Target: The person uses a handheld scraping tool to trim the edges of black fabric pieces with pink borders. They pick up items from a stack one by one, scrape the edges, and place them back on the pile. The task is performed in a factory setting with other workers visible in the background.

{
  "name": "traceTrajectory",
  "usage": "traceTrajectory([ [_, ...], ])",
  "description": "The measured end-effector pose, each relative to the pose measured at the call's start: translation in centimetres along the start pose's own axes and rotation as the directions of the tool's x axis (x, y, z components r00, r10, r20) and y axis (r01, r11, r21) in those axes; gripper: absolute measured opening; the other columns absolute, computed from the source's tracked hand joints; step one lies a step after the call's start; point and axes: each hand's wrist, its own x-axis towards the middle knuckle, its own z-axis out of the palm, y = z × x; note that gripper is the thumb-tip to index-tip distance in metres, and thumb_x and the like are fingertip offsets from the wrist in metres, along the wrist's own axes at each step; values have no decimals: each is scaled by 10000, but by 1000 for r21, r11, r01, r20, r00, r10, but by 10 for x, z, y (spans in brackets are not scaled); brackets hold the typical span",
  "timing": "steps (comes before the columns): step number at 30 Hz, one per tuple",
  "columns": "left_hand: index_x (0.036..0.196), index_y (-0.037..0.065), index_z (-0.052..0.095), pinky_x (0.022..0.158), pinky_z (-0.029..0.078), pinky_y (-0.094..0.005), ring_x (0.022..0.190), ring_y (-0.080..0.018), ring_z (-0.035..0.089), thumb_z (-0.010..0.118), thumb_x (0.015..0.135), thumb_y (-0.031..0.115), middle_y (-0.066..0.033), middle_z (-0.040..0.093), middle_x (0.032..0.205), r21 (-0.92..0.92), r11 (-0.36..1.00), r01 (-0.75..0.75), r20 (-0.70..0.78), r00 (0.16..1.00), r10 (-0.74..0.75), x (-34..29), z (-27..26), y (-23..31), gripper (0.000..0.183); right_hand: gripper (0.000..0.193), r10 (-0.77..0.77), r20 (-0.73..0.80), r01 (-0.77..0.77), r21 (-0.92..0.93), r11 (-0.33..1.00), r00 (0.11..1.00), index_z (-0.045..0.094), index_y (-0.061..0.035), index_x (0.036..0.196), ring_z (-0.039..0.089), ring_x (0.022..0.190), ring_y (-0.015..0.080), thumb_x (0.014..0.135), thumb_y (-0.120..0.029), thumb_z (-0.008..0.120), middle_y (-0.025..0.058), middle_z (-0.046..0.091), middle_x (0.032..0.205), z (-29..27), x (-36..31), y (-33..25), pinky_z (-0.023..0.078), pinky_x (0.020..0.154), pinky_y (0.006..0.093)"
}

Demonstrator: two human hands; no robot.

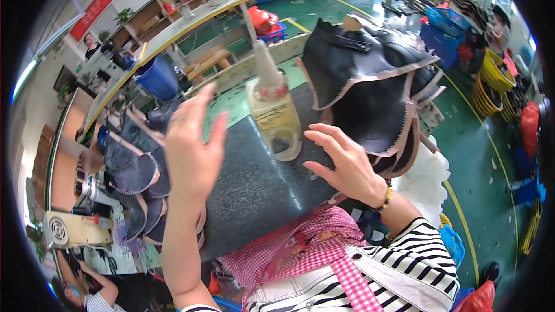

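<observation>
My left hand (196,144) is raised above the left part of a dark work board (248,196), its fingers stretched out and nothing in them. Over the board's right side, my right hand (347,164) has its fingers spread and is empty too. Between the two hands is a yellowish translucent squeeze bottle (272,118) with a long pale pointed nozzle. My right fingertips come close to its near end; I see no clear contact. A pile of black leather-like pieces (370,89) with pale zigzag-stitched edges lies beyond my right hand.
More dark stitched pieces (130,164) hang or lie left of my left forearm. A beige machine (78,230) stands farther left, near another person (101,289). Beyond the board are a blue bin (157,78) and a long yellow-edged table (173,37). Yellow baskets (496,72) stand at right.
</observation>
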Motion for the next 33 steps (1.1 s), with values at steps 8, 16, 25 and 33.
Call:
traceTrajectory([
  [8,1420,-44,402,935,479,-405,1100,-364,613,763,812,367,-255,584,1272,-267,959,-98,272,946,173,73,148,40,818,433,506,-524,-612,-37,790,685,662,15,1096,696,861,230,915,-379,645,150,717,971,-146,-30,104,532,761,333],
  [16,1258,-43,563,879,505,-348,998,-185,637,779,742,598,-152,658,1176,-391,825,408,490,851,-189,148,252,-16,851,677,844,-344,-737,419,530,411,578,74,1177,649,955,188,907,-544,631,131,680,1028,-129,-96,215,507,830,312],
  [25,1377,-129,414,1092,389,-415,1297,-371,495,693,716,714,-286,508,1373,151,985,-81,429,903,8,154,154,102,1106,331,926,39,-358,928,106,377,646,-87,997,580,636,102,870,-375,749,-16,630,787,-142,-104,279,477,590,235],
  [33,1533,-21,131,1166,232,-525,1436,-471,215,620,550,909,-316,202,1549,30,987,161,813,570,-118,135,265,99,1438,243,847,253,-126,967,-220,467,633,-81,1116,689,909,253,930,-227,686,103,695,1036,-140,-110,289,603,796,417],
])
